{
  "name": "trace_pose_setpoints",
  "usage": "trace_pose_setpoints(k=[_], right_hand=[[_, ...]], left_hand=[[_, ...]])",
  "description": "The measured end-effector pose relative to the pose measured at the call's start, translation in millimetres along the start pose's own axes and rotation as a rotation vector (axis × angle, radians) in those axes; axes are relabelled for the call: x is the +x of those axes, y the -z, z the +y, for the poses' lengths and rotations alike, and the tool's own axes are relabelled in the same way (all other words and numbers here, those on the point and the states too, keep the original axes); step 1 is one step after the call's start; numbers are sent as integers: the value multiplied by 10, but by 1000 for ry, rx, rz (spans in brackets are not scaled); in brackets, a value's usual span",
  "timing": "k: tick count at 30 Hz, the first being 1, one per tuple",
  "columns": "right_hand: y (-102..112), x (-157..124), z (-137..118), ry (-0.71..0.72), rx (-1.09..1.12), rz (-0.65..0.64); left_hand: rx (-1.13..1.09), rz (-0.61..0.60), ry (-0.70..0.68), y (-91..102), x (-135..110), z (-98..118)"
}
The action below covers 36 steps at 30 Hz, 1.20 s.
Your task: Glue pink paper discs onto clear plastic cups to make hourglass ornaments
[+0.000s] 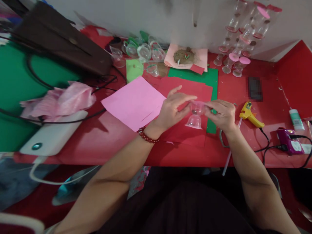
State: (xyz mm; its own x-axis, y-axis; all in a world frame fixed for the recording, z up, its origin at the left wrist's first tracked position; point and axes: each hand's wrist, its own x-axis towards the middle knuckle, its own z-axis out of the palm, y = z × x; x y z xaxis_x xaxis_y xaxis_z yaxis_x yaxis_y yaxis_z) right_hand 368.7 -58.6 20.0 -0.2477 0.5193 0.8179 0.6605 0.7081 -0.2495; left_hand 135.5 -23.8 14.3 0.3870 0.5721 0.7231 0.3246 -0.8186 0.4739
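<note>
Above the red paper sheets I have an hourglass-shaped piece made of two small clear plastic cups joined at a narrow waist. Pink material covers its top, and something dark shows near the waist. My right hand pinches the top rim from the right side. On the other side, my left hand has its thumb and index finger at the rim, the other fingers raised. A small green thing shows by my right fingers; what it is I cannot make out.
A pink sheet lies left of my hands. On the right are a yellow glue gun with its stick, a purple box with cords and a bottle. Finished hourglasses, loose clear cups and sand stand along the wall.
</note>
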Motion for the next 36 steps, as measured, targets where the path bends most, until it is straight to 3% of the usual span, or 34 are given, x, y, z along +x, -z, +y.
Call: trace_pose_setpoints(k=[5,12,19,26,32,36], right_hand=[[7,5,-7,-100,121,15],[24,-3,22,-81,1,-102],[13,-8,-21,-101,55,-14],[-18,-27,-6,-54,-29,-100],[-9,-36,-4,-131,-7,-107],[-25,-46,-7,-127,-1,-127]], left_hand=[[-105,19,104,35,38,-21],[39,-59,-12,-15,13,-50],[-131,-20,173,-9,7,-1],[32,-28,-20,-48,0,-63],[14,-1,33,-44,4,-99],[76,-31,-6,-64,-7,-136]])
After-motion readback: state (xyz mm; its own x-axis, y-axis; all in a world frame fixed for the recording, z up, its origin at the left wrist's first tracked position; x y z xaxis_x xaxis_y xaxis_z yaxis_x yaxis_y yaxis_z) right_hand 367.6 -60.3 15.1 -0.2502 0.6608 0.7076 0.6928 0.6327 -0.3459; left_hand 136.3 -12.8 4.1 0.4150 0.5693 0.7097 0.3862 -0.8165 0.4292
